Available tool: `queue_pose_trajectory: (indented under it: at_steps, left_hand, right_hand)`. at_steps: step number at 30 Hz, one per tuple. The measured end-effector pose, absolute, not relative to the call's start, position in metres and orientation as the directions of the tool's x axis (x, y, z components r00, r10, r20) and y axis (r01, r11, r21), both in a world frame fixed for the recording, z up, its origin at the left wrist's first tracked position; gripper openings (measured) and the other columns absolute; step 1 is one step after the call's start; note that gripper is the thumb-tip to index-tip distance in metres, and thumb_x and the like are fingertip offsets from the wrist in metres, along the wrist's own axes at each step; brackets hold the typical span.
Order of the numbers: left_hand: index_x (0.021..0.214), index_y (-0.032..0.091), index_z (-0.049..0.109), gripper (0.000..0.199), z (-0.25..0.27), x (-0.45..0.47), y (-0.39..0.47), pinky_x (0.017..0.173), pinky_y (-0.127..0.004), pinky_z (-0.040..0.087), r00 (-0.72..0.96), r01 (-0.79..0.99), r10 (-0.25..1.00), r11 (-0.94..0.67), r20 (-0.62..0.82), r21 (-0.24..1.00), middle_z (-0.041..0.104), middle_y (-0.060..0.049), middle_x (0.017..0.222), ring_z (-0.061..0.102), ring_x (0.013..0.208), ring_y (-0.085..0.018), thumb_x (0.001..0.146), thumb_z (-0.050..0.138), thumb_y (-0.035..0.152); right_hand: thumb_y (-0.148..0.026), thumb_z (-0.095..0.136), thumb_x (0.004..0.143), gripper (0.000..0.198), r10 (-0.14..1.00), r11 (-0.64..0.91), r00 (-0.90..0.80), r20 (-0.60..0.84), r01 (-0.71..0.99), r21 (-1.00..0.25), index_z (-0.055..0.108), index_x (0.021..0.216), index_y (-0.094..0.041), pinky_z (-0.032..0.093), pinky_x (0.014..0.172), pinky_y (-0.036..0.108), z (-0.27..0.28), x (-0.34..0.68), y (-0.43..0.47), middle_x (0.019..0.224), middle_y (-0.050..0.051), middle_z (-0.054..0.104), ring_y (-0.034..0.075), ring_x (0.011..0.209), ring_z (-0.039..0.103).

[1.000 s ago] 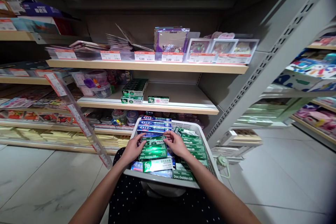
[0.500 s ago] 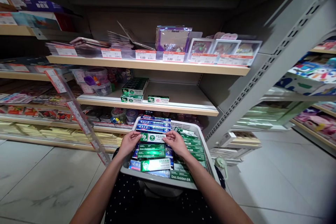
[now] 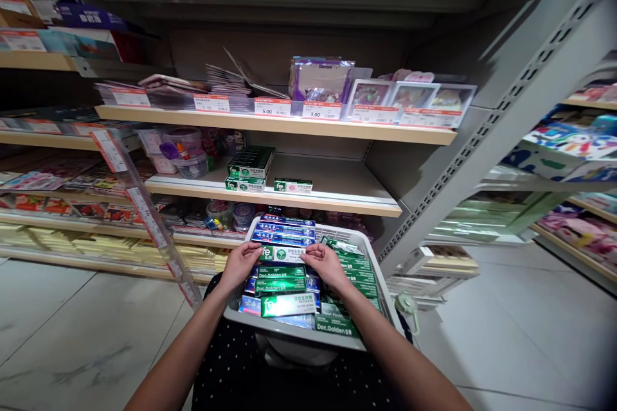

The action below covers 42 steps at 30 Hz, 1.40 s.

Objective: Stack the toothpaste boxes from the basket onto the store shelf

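Note:
A green-and-white toothpaste box is held level over the basket, its printed front facing me. My left hand pinches its left end, and my right hand pinches the right end. Beneath it, a grey plastic basket rests on my lap, filled with toothpaste boxes. Blue boxes lie toward the back, and dark green boxes are stacked along the right side. Another green-and-white box lies on top near the basket's front.
On the shelf ahead, a stack of green toothpaste boxes stands beside a single green-and-white box. Plastic tubs sit to their left. A slanted price strip and a metal upright flank the bay.
The view has shifted slightly, so the shelves sit a little lower in the picture. Both hands keep their hold on the green-and-white box, with little movement.

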<state>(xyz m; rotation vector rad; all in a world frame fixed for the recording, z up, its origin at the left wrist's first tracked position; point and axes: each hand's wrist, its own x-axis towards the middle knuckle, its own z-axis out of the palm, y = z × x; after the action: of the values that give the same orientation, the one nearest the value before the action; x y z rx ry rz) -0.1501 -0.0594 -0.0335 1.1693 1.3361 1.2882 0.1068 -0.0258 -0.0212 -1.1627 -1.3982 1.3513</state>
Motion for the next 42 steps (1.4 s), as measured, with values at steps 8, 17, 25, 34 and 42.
queue_pose_trajectory:
  at_steps: [8, 17, 25, 34, 42]
  left_hand:
    - [0.091, 0.014, 0.068, 0.048, -0.031, -0.151, -0.059, 0.074, -0.037, 0.058, -0.157, 0.033, 0.987, -0.021, 0.026, 0.999, 0.072, -0.009, 0.088, 0.069, 0.082, -0.023, 0.066, 0.075, 0.055]
    - [0.097, 0.015, 0.062, 0.055, -0.010, -0.178, -0.043, 0.076, -0.039, 0.059, -0.186, -0.058, 0.983, -0.006, -0.005, 0.998, 0.073, -0.008, 0.089, 0.070, 0.084, -0.022, 0.061, 0.080, 0.052]
    - [0.095, 0.014, 0.063, 0.045, 0.041, -0.226, 0.018, 0.084, -0.039, 0.054, -0.320, 0.226, 0.907, -0.208, 0.274, 0.952, 0.072, -0.010, 0.091, 0.069, 0.085, -0.023, 0.064, 0.078, 0.044]
    - [0.102, 0.015, 0.061, 0.027, 0.082, -0.258, 0.085, 0.085, -0.038, 0.053, -0.377, 0.603, 0.733, -0.270, 0.566, 0.751, 0.067, -0.011, 0.099, 0.066, 0.090, -0.022, 0.080, 0.063, 0.031]
    - [0.099, 0.016, 0.058, 0.023, 0.077, -0.266, 0.113, 0.082, -0.033, 0.054, -0.416, 0.546, 0.748, -0.249, 0.517, 0.800, 0.066, -0.010, 0.100, 0.068, 0.087, -0.021, 0.079, 0.064, 0.025]
  right_hand:
    - [-0.049, 0.083, 0.058, 0.046, 0.975, -0.029, -0.219, -0.042, 0.063, -0.998, 0.061, 0.084, -0.017, 0.054, 0.073, 0.033, -0.019, 0.106, -0.026, 0.075, 0.004, 0.070, 0.020, 0.073, 0.068]
    - [-0.045, 0.082, 0.059, 0.041, 0.972, 0.031, -0.233, 0.017, 0.055, -0.998, 0.060, 0.082, -0.019, 0.056, 0.072, 0.036, 0.011, 0.077, -0.009, 0.075, 0.003, 0.069, 0.021, 0.073, 0.068]
    - [-0.027, 0.077, 0.063, 0.037, 0.972, 0.217, -0.107, 0.210, 0.059, -0.974, 0.055, 0.092, -0.019, 0.055, 0.083, 0.033, 0.048, 0.001, 0.048, 0.095, 0.005, 0.067, 0.019, 0.089, 0.067]
    - [-0.018, 0.064, 0.073, 0.028, 0.893, 0.424, 0.046, 0.448, 0.249, -0.871, 0.049, 0.097, -0.019, 0.053, 0.086, 0.032, 0.085, -0.071, 0.109, 0.109, 0.008, 0.055, 0.016, 0.089, 0.061]
    - [-0.017, 0.060, 0.076, 0.026, 0.868, 0.414, 0.075, 0.490, 0.434, -0.800, 0.045, 0.096, -0.022, 0.048, 0.088, 0.038, 0.080, -0.086, 0.127, 0.102, 0.007, 0.052, 0.023, 0.093, 0.056]
